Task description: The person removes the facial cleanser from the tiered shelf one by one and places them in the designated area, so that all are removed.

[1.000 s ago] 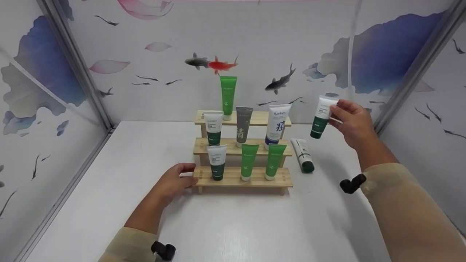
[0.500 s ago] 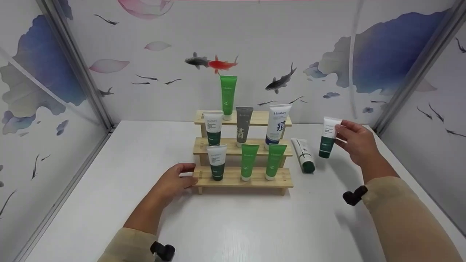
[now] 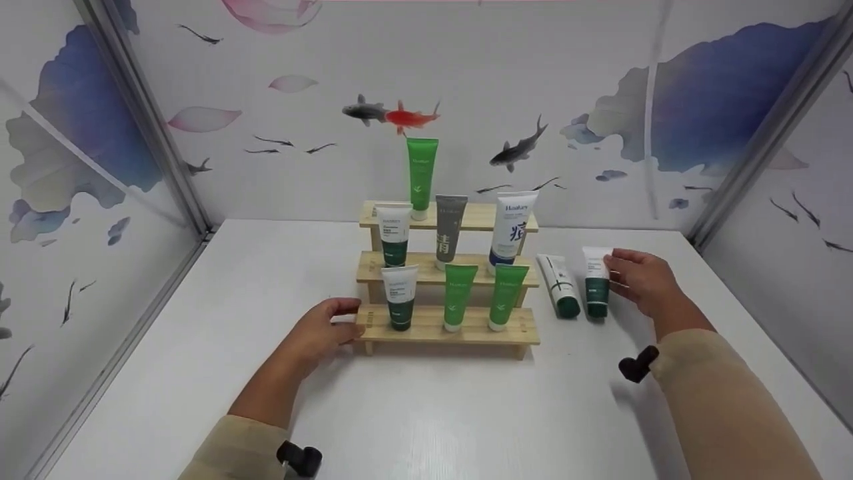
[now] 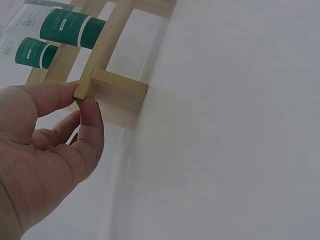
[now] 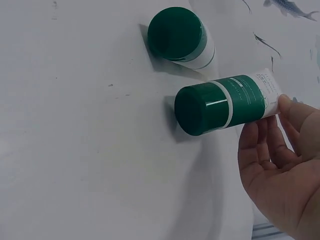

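Note:
A three-step wooden rack (image 3: 426,331) stands on the white table, with tubes upright on its steps. My left hand (image 3: 324,337) pinches the left end of its lowest step between thumb and fingers, as the left wrist view (image 4: 55,140) also shows. To the right of the rack, my right hand (image 3: 643,280) pinches the white upper end of a white and dark green cosmetic tube (image 3: 597,283). In the right wrist view this tube (image 5: 227,105) is tilted, cap lowest, close to the table. A second white tube with a green cap (image 3: 558,285) lies beside it.
The lowest step bears a white-green tube (image 3: 400,298) and two green tubes (image 3: 460,297). On the middle step are a white-green tube (image 3: 394,235), a grey one (image 3: 450,231) and a white-blue one (image 3: 512,230). One green tube (image 3: 422,177) stands on top. Printed panels surround the table.
My right hand has lowered the white-green tube from the air down to the table, beside the lying tube. The left hand keeps its hold on the rack.

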A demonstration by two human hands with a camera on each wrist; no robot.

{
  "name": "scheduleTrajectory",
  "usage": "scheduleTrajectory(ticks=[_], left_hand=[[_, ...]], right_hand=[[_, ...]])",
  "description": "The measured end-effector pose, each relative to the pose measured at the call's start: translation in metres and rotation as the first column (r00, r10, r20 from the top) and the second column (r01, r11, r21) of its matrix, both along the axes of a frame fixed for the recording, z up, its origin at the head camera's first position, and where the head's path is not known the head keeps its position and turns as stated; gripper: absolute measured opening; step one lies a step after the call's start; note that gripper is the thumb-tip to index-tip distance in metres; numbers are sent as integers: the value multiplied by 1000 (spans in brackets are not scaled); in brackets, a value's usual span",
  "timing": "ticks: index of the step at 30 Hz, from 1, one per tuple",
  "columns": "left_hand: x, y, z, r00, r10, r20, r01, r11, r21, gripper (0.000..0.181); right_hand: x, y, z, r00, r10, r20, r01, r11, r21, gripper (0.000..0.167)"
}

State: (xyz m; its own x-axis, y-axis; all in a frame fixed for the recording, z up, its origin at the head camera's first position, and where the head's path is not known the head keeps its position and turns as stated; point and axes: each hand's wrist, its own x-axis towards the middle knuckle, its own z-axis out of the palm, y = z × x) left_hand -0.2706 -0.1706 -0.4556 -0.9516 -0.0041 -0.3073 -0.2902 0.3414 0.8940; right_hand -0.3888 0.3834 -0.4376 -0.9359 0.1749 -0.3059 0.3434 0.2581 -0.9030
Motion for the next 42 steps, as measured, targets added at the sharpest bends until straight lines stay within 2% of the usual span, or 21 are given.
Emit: scheduleTrajectory(ticks=[9, 17, 24, 42], left_hand=[[1, 0, 1, 1000, 1, 4, -1, 1000, -4, 55], [1, -1, 0, 1000, -20, -24, 20, 1000, 3, 57], [1, -2, 0, 1000, -17, -13, 17, 1000, 3, 57], [1, -1, -3, 1000, -10, -28, 10, 1000, 5, 56]], right_hand=[[-13, -6, -9, 999, -35, 42, 33, 999, 38, 66], [-19, -12, -14, 996, -58, 71, 52, 995, 88, 65], [-26, -15, -20, 992, -84, 99, 71, 989, 126, 62], [-30, -15, -25, 990, -74, 121, 55, 986, 155, 60]])
